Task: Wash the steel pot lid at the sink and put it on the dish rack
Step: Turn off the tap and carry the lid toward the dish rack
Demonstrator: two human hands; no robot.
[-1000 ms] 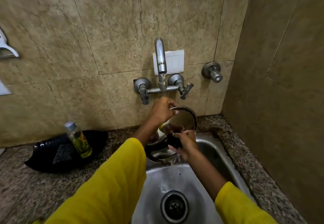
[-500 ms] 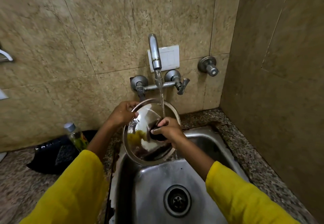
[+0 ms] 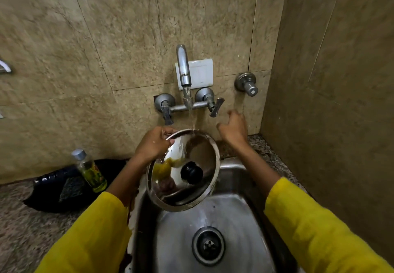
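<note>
Rinsing: steel lid (image 3: 191, 151), black knob (image 3: 191, 172) facing up, tilted over the sink (image 3: 234, 219) under the running tap (image 3: 183, 67). Left hand (image 3: 152, 144) pinches its upper-left rim. Right hand (image 3: 233, 128) open, empty, raised beside the right tap handle (image 3: 216, 107). Advice: turn the lid so water sweeps every edge; grip firmly, wet steel likely slippery.
</note>
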